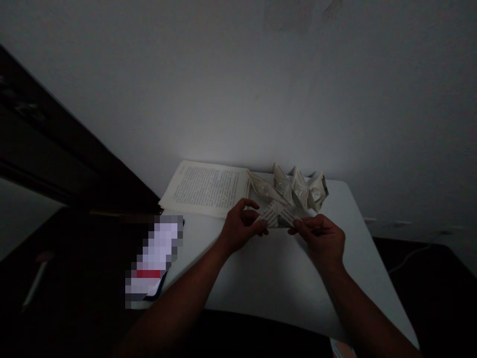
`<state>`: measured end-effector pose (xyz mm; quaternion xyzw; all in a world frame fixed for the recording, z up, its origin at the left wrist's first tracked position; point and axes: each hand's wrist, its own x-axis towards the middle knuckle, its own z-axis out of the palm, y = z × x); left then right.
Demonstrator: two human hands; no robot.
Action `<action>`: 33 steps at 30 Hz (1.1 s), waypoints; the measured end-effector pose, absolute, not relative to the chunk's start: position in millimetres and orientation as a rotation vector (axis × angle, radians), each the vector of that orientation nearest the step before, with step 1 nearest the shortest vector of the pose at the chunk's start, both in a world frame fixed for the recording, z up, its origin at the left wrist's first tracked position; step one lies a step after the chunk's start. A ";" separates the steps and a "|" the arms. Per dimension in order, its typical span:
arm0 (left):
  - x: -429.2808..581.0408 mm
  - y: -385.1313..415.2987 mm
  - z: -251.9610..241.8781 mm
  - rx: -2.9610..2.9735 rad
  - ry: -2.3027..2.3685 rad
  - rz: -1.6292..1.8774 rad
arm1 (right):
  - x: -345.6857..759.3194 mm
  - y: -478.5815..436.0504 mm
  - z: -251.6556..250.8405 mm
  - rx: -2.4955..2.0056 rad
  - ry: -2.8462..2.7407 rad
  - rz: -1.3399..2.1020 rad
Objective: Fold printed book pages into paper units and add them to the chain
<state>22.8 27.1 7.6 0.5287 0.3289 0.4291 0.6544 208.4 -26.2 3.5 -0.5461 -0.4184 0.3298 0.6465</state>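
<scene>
A piece of printed paper folded into points [275, 215] is held up over the white table, pinched at both ends. My left hand [242, 226] is closed on its left end, thumb in front. At the right end, the thumb and fingers of my right hand [324, 238] grip it. Just behind it stand several folded paper boats [298, 186] made of the same printed paper, side by side and partly overlapping. Whether the held piece touches the nearest boat I cannot tell.
Printed pages [208, 186] lie flat at the table's back left, against the wall [238, 89]. A phone-like device [158, 253], its screen blurred, rests along the left edge. The white table [268, 283] has a rounded front edge. A cable [410, 256] runs at the right.
</scene>
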 end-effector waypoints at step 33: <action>29.0 23.2 3.1 1.210 0.881 0.918 | 198.5 -25.3 0.0 -1.295 -1.172 1.169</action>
